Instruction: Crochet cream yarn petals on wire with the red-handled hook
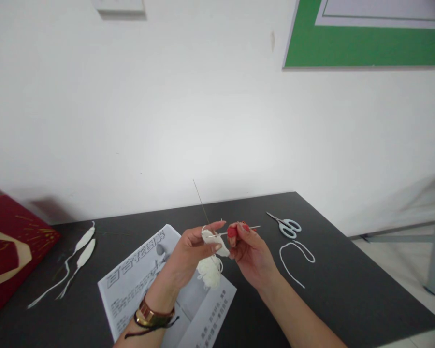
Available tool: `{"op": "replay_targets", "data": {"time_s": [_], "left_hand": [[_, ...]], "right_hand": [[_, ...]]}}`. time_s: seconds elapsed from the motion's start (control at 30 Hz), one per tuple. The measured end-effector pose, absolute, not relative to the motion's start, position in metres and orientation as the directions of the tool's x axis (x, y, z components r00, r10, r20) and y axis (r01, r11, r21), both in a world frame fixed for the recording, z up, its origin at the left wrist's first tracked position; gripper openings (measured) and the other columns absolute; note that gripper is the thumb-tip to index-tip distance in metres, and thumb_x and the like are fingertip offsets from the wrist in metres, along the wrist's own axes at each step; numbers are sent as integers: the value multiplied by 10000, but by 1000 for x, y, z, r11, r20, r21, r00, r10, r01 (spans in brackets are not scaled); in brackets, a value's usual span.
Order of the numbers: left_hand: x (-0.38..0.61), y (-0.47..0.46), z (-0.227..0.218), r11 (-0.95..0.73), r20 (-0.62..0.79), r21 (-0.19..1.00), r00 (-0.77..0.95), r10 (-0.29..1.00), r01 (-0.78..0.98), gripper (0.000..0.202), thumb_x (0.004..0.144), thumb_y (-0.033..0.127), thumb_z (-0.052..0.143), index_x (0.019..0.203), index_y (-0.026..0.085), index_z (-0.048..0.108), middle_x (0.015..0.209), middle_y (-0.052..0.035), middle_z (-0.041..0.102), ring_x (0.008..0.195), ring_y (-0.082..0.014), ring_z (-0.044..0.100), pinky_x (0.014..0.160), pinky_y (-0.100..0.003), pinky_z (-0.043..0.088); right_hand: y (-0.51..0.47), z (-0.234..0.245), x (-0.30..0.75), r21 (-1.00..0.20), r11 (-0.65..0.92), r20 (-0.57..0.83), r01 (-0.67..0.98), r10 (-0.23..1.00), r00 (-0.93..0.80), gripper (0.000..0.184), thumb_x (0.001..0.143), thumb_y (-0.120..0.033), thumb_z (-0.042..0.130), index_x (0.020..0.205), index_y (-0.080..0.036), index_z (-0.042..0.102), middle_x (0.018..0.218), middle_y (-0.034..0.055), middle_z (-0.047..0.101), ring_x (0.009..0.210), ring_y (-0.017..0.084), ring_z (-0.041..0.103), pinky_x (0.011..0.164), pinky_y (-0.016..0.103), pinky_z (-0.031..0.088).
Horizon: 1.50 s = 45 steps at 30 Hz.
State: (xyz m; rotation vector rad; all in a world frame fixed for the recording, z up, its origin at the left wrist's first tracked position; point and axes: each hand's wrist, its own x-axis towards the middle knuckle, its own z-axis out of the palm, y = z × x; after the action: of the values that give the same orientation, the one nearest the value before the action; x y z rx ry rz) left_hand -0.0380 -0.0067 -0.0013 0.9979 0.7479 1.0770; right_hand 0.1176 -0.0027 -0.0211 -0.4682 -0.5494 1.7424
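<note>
My left hand [192, 251] is closed on a small white crocheted piece [212, 241], with more white yarn [209, 271] hanging below it. A thin wire [200, 199] rises from that hand. My right hand [249, 253] pinches a crochet hook with a red grip [235, 231]; its metal tip points left into the white piece. Both hands are held just above the dark table [348, 290], over a printed instruction sheet [137, 285].
Pale-handled scissors [287, 225] lie to the right, with a loose loop of white yarn [295, 258] in front of them. Two finished white petal shapes with long tails [83, 249] lie at the left. A red bag [10, 251] sits at the table's left edge.
</note>
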Motion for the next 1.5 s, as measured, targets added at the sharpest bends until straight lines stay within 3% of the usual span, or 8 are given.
{"op": "replay_targets", "data": {"time_s": [0.2,0.4,0.63,0.87,1.07,1.5], "left_hand": [[-43,-6,12,171,-72,936,309,948,-308,254,670,206,744,919,154,733,765,-53,704,692,-147,591,702,-276,427],[-42,-5,11,116,-33,950,277,960,-290,495,618,140,769,1092,240,670,684,36,630,638,-96,557,688,-237,423],[-44,-3,5,97,-14,962,310,951,-254,460,635,134,757,1078,229,679,699,21,622,642,-100,552,668,-237,423],[-44,-7,7,104,1,941,312,950,-321,397,641,151,751,1030,223,706,743,-9,636,661,-120,548,670,-254,415],[-40,-8,4,62,28,946,271,962,-318,256,666,197,741,923,193,739,816,-30,646,718,-128,551,672,-248,409],[-49,-12,13,156,-6,921,388,922,-358,304,674,179,733,977,163,723,704,-19,632,634,-118,532,641,-253,391]], "right_hand": [[1,-26,117,-580,-247,-69,-776,965,-255,171,765,-287,678,810,-122,680,579,-19,625,463,79,559,387,165,512],[2,-26,117,-507,-299,-134,-808,954,-269,111,739,-222,706,788,-124,693,630,-5,670,490,68,589,448,143,510],[2,-28,117,-460,-348,-215,-817,936,-278,132,690,-207,748,773,-126,687,667,-6,701,517,54,609,486,122,507],[4,-25,120,-555,-228,-90,-800,972,-215,97,719,-220,709,738,-129,683,620,-19,655,497,60,562,481,148,490],[3,-22,123,-591,-227,-59,-774,969,-239,124,727,-256,696,747,-135,680,564,-27,601,455,77,522,402,172,473],[3,-18,126,-612,-190,10,-768,969,-247,111,755,-241,658,709,-140,660,543,-31,549,464,78,469,420,194,470]]}}
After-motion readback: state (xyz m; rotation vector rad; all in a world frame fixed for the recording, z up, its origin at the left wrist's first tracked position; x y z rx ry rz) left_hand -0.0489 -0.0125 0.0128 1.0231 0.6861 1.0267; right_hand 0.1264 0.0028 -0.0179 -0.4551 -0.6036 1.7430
